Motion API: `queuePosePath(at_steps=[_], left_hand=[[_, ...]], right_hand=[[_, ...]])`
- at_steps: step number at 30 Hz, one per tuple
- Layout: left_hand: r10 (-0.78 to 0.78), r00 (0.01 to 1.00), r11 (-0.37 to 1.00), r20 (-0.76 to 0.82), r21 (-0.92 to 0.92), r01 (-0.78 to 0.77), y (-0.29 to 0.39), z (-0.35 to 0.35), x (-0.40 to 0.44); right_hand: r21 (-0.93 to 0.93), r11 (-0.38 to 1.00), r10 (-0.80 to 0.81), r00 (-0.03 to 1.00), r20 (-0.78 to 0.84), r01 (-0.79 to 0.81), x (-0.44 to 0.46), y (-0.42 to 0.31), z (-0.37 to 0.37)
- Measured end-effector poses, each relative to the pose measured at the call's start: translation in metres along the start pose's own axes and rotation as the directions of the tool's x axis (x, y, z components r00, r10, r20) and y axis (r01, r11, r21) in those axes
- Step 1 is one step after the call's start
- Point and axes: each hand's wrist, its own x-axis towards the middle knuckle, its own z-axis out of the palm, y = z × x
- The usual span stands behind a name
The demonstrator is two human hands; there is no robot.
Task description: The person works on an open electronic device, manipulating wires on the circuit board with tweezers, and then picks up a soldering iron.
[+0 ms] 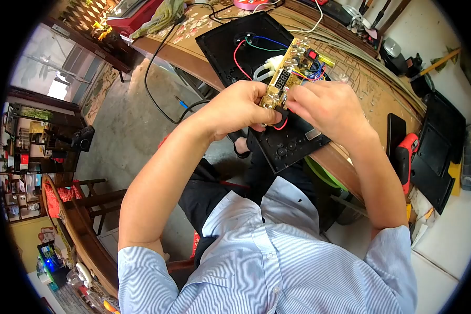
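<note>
From my end of the feed, the left hand (240, 107) is closed on the near end of a yellowish circuit board (282, 79), its thumb and fingers gripping it from the left side. The right hand (332, 107) has its fingers curled in against the opposite edge; whether they pinch a part or a wire I cannot tell. The board sits tilted between and just beyond both hands, display facing up.

My worry is the wiring: a pull or twist on the board could strain the joints of the coloured wires (316, 68) just beyond the right hand, or of the red wire (238, 57) beyond the left. A small black part (281, 115) lies between the fingertips, with a red loop under it that a finger could snag.

Below the hands, a black panel (282, 149) juts past the edge of the worktop (374, 97) towards the lap; a downward push there might tip it. Beyond the left hand a white component (272, 64) with a tube sits over the panel. Farther out, a red-and-black tool (406, 157) lies right of the right hand, and a black cable (153, 89) hangs left of the left.
</note>
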Motion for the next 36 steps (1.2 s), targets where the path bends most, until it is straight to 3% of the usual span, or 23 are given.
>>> queuePosePath(at_steps=[36], left_hand=[[0.041,0.999,0.998,-0.022,0.058,-0.04,-0.0036,0.0017,0.0013]], right_hand=[[0.029,0.996,0.085,0.996,0.002,-0.085,-0.0015,-0.0037,0.0012]])
